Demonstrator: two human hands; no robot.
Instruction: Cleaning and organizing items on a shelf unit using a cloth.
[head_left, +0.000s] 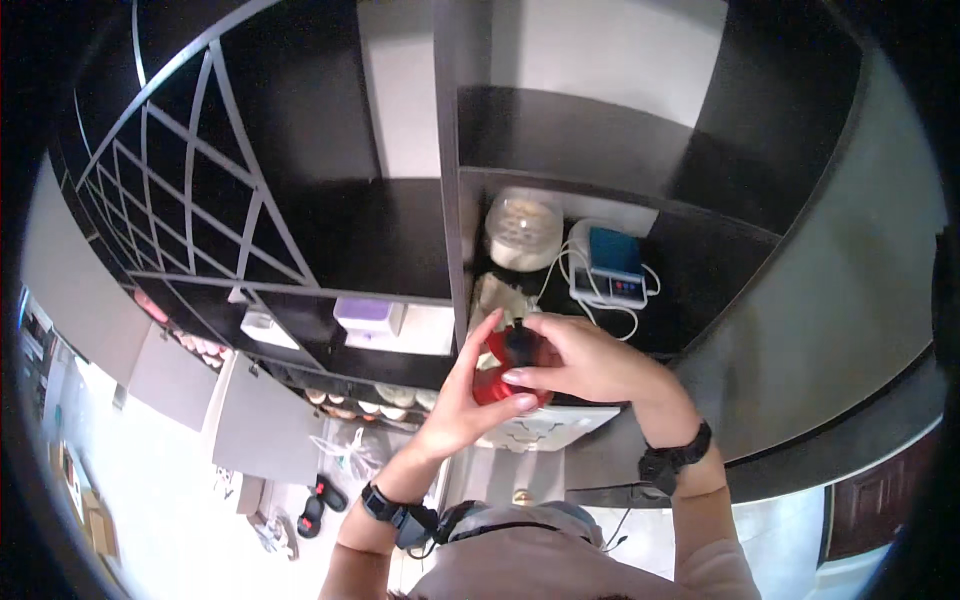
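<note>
Both hands meet around a red object with a black top (517, 360), held in front of the shelf. My left hand (465, 405) grips its left and lower side. My right hand (577, 360) holds its right side and black part between thumb and fingers. Just behind the hands lies a crumpled pale wrapper or cloth (499, 296). Farther back stands a round clear-lidded container (525, 229). To its right is a white device with small buttons (607, 266), with a blue box (615, 251) on top and a white cable (634, 326) looped around it.
A white box with a purple top (367, 316) and a small white box (262, 326) sit in the left shelves. Below are rows of shoes (397, 401), an open cabinet door (266, 420), a plastic bag (360, 454) and black slippers (319, 506) on the floor.
</note>
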